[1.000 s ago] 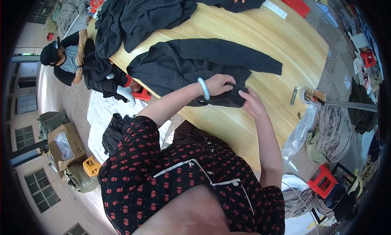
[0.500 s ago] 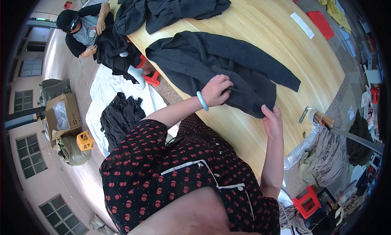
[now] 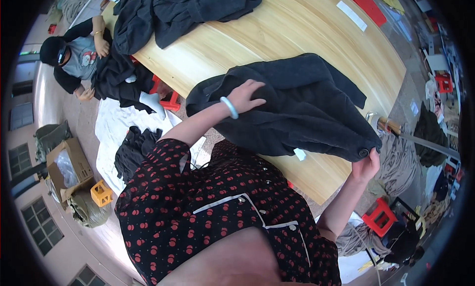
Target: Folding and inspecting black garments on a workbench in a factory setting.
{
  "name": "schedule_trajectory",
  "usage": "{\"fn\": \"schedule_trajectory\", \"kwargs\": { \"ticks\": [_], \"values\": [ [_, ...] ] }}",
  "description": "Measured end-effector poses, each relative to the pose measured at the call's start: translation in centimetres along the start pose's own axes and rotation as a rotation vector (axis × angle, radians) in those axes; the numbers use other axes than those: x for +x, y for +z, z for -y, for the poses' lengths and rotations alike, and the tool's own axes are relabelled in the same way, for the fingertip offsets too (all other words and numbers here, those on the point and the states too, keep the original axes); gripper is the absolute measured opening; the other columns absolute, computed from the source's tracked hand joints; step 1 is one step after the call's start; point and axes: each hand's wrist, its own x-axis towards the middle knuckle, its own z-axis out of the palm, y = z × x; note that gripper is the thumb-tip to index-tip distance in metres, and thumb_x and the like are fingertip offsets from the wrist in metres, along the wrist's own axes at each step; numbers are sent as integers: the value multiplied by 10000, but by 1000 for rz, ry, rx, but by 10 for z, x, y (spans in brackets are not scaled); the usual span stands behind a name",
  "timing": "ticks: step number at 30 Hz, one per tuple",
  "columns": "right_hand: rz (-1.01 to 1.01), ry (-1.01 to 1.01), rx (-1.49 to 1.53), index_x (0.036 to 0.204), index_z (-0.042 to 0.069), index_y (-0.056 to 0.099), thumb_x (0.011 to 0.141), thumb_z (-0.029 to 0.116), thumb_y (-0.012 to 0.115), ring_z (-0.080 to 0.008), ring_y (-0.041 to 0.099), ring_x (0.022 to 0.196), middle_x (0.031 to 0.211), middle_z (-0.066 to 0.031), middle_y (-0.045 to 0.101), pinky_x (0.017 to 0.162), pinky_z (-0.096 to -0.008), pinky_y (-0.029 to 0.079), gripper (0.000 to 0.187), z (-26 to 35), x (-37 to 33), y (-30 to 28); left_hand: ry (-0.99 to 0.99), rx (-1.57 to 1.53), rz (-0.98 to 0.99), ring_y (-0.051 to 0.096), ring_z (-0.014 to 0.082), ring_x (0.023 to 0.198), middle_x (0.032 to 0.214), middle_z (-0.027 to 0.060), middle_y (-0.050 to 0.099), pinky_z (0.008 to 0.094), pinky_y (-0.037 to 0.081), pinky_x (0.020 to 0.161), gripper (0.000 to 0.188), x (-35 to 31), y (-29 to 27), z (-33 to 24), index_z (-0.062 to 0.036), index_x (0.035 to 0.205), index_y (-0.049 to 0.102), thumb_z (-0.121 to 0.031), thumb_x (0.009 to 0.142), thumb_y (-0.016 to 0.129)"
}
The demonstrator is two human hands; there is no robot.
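Note:
A black jacket lies spread across the wooden table, one sleeve on its far side. My left hand, with a pale blue bangle at the wrist, rests on the cloth toward the jacket's left end, its fingers stretched apart. At the jacket's right end my right hand pinches a corner beside a round dark button and holds it out past the table's near right edge. A small white label sticks out below the lower hem.
More black garments are heaped at the table's far left. Another person sits beyond, handling dark cloth. Dark cloth strips lie on a white sheet. To the right stand a red stool and a container of tools.
The right hand has pulled the buttoned corner rightward and toward me, stretching the jacket out. My left hand has shifted left and its fingers have spread. The white label has come into sight.

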Motion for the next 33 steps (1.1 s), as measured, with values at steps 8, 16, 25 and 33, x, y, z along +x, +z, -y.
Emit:
{"fn": "schedule_trajectory", "kwargs": {
  "ticks": [8, 16, 25, 33],
  "values": [
    [-23, -120, 32, 1158, -66, 403, 803, 185, 494, -299, 447, 1094, 1175, -190, 462, 950, -411, 330, 444, 4, -17, 23, 458, 203, 35, 389, 325, 1111, 1159, 174, 420, 386, 337, 934, 472, 51, 61, -16, -29, 1081, 482, -148, 658, 653],
    [-121, -168, 209, 1060, -52, 491, 841, 198, 435, -289, 513, 1011, 1075, -184, 539, 926, -399, 356, 338, 14, -6, 32, -97, -424, 232, 548, 260, 827, 884, 156, 566, 319, 427, 750, 290, 22, 11, 24, 8, 956, 504, -249, 828, 460],
    [-90, -201, 106, 1118, -67, 444, 838, 207, 438, -291, 447, 1095, 1157, -214, 470, 962, -400, 308, 392, 15, 5, 66, 160, -124, 258, 541, 320, 893, 977, 182, 562, 359, 424, 796, 608, -18, 13, 6, -29, 1091, 491, -412, 652, 664],
    [-272, -305, -301, 1008, -24, 528, 852, 158, 501, -195, 537, 955, 1007, -118, 571, 885, -342, 382, 240, 44, -22, 71, -36, -643, 161, 478, 63, 663, 707, -9, 529, 205, 388, 636, 83, -19, -138, -22, -15, 723, 539, -28, 661, 591]
  ]
}}
